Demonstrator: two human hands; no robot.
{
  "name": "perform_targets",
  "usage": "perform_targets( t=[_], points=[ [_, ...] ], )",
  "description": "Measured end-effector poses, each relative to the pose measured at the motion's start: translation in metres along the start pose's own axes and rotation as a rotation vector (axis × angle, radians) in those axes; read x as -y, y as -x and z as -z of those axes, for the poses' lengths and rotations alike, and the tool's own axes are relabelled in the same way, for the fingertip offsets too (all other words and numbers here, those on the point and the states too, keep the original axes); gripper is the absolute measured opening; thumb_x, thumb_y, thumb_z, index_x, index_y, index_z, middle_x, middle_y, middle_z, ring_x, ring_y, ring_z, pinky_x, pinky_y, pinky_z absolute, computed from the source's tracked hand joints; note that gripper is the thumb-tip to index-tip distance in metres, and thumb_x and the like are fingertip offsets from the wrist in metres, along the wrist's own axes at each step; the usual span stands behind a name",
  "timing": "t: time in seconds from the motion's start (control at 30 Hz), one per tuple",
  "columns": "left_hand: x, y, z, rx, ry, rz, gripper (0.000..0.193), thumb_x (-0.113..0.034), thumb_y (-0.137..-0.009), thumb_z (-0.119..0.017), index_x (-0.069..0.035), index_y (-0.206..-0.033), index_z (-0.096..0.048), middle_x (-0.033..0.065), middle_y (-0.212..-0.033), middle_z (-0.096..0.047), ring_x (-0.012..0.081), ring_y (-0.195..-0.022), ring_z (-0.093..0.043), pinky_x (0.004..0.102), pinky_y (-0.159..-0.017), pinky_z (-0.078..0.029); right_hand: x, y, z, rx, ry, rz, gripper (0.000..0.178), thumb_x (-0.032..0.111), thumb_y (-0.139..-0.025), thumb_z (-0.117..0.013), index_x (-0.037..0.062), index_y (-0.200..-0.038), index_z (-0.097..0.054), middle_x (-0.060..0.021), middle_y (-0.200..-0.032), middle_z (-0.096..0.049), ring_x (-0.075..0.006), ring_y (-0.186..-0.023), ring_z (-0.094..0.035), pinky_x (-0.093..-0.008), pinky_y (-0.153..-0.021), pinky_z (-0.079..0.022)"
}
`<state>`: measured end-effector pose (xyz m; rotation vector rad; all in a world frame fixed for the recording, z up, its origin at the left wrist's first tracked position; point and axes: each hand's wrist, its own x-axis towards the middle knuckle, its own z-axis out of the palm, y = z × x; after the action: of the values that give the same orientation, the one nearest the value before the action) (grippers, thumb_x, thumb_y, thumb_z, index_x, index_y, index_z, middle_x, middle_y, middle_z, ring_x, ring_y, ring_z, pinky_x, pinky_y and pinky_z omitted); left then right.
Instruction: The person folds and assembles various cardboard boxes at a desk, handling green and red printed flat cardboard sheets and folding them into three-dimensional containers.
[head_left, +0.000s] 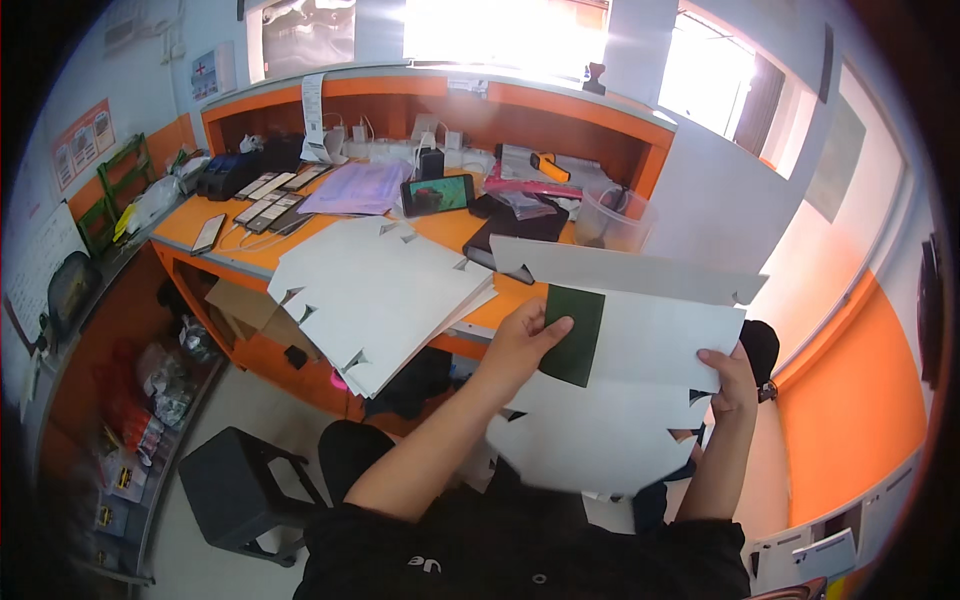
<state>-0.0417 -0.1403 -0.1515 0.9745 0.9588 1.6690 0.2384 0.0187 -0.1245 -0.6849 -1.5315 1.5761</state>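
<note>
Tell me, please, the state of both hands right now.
Left hand: closed, holding the white sheet, thumb on the dark green rectangle.
Right hand: closed, holding the white sheet's right edge.

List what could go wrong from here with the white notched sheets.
The stack of white notched sheets overhangs the front edge of the orange table; a bump might tip it off.

The left hand's thumb lies on the dark green rectangle; if that piece is loose, which I cannot tell, it might shift.

The right hand grips the held white notched sheet near its cut notches, so squeezing could crease it.
</note>
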Motion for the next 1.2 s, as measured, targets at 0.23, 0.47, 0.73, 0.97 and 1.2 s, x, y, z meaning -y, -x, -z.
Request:
perform_targets(
  t=[0.23, 0.47, 0.73, 0.97, 1.2],
  points=[
    [0.002, 0.017, -0.019, -0.151, -0.629, -0.381, 0.062, -0.019, -0.084, -0.068, 0.0, -0.13, -0.032, 0.0182, -0.128, -0.048, 0.0223, -0.118, -0.048, 0.0335, -0.1, -0.039, -0.009, -0.008, -0.015, 0.023, -0.121, 0.044, 0.054, 0.001, -0.076, -0.065, -0.0053, -0.127, -0.046, -0.0163, -0.115, -0.059, -0.0265, -0.106, -0.059, -0.0379, -0.089, -0.05],
    [0.024, 0.03, 0.017, -0.206, -0.049, 0.099, 0.07, -0.006, -0.072, -0.059, 0.002, -0.138, -0.036, 0.0144, -0.121, -0.053, 0.024, -0.106, -0.056, 0.0351, -0.092, -0.045, -0.041, -0.01, 0.003, 0.159, -0.233, -0.142, 0.047, 0.001, -0.076, -0.068, -0.0062, -0.12, -0.053, -0.0143, -0.11, -0.063, -0.0227, -0.097, -0.064, -0.0358, -0.083, -0.052],
    [-0.039, 0.007, 0.016, -0.115, -0.123, -0.101, 0.054, -0.009, -0.07, -0.059, 0.003, -0.122, -0.05, 0.0102, -0.105, -0.06, 0.0211, -0.098, -0.058, 0.0334, -0.085, -0.046, 0.018, -0.021, -0.022, -0.026, -0.227, 0.063, 0.043, 0.002, -0.076, -0.071, -0.0059, -0.116, -0.055, -0.0152, -0.107, -0.063, -0.0238, -0.094, -0.065, -0.0351, -0.081, -0.054],
    [-0.097, -0.052, 0.003, -0.304, -0.485, -0.402, 0.044, -0.012, -0.078, -0.061, 0.002, -0.12, -0.054, 0.0083, -0.107, -0.059, 0.0171, -0.098, -0.056, 0.0302, -0.087, -0.043, 0.069, -0.055, -0.039, -0.034, 0.002, 0.532, 0.034, 0.011, -0.08, -0.071, -0.0027, -0.108, -0.06, -0.0101, -0.097, -0.064, -0.0167, -0.087, -0.062, -0.0285, -0.074, -0.051],
    [-0.057, -0.078, 0.022, -0.242, -0.256, -0.513, 0.047, -0.008, -0.079, -0.059, 0.001, -0.124, -0.051, 0.0097, -0.115, -0.057, 0.0216, -0.106, -0.054, 0.0337, -0.091, -0.042, 0.039, -0.092, -0.051, -0.097, 0.145, 0.523, 0.039, 0.021, -0.077, -0.074, -0.0036, -0.105, -0.062, -0.0076, -0.097, -0.064, -0.0135, -0.088, -0.06, -0.028, -0.076, -0.05]
  ],
)
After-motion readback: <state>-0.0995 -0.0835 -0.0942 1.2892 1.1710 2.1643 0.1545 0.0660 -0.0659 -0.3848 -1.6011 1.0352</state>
